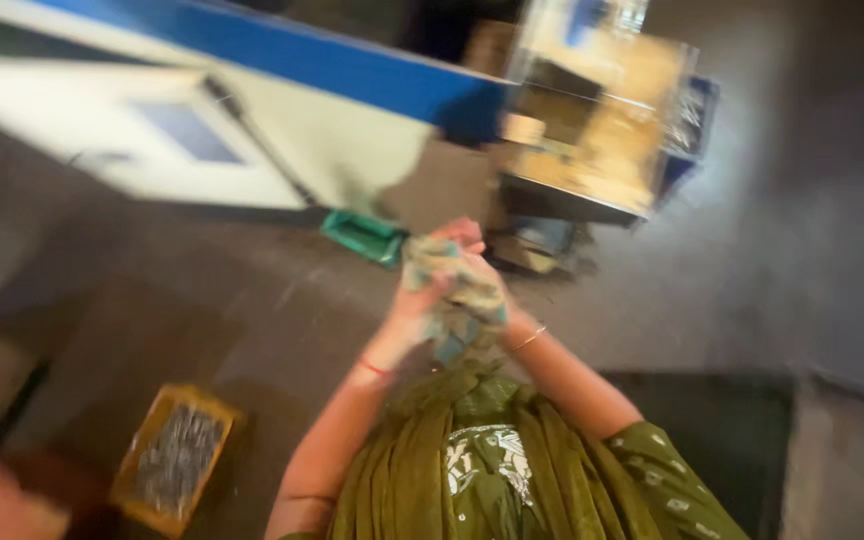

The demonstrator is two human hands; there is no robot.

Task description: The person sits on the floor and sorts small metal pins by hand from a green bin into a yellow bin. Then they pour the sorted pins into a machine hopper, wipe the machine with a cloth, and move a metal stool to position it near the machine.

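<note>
While I watch from afar, yellow crate of dark metal parts low on the floor, my left hand and right hand clutching a crumpled patterned cloth between them at chest height, green tray beyond, glass-sided machine cabinet far right.

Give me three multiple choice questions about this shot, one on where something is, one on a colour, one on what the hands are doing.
1. Where is the yellow crate?
A. on the floor, lower left
B. on the machine
C. in the hands

2. What colour is the band along the machine?
A. red
B. blue
C. black

3. What are the left hand and right hand doing?
A. hanging apart, empty
B. both gripping a cloth
C. resting on the crate

Answers: 1 A, it sits low beside the left arm. 2 B, a blue strip tops the pale panel. 3 B, both hands close around the bunched cloth.
</note>
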